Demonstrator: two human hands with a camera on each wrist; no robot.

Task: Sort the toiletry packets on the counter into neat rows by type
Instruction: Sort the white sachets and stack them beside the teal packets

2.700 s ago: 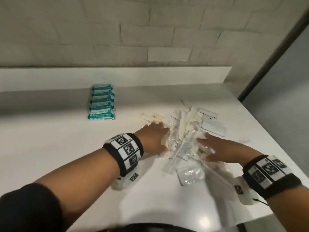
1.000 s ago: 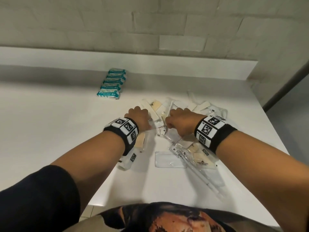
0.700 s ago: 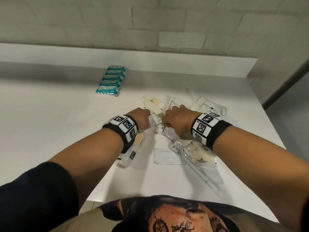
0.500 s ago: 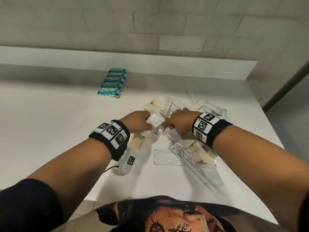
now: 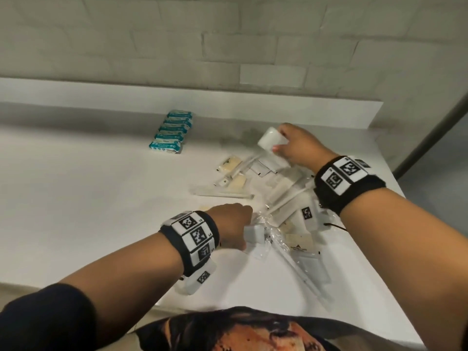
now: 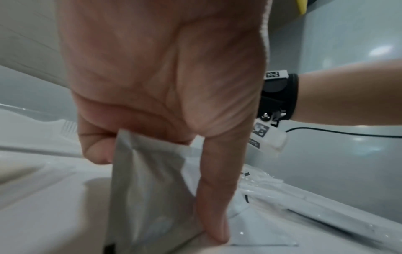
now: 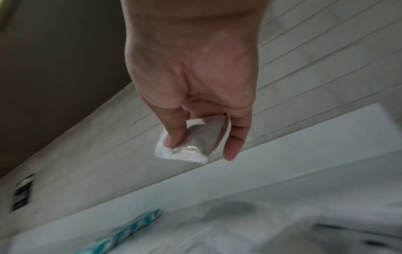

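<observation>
A loose pile of clear and white toiletry packets [image 5: 273,198] lies on the white counter [image 5: 88,198]. My right hand [image 5: 295,145] is raised over the pile's far side and pinches a small white packet [image 5: 272,141] [image 7: 191,146] between thumb and fingers. At the pile's near left edge, my left hand [image 5: 234,221] grips a flat white sachet [image 5: 254,233] [image 6: 147,185] that hangs down from the curled fingers, one finger [image 6: 215,197] stretched down along it. A row of teal-and-white packets [image 5: 172,131] lies further back on the left.
A raised white ledge [image 5: 177,97] runs along the tiled wall behind the counter. The counter's right edge [image 5: 395,188] drops off close to the pile, and its front edge is near my body. A cable [image 5: 334,225] trails from the right wrist band.
My right hand has lifted away from the pile's middle toward the back with a white packet. My left hand has pulled back toward me with a sachet.
</observation>
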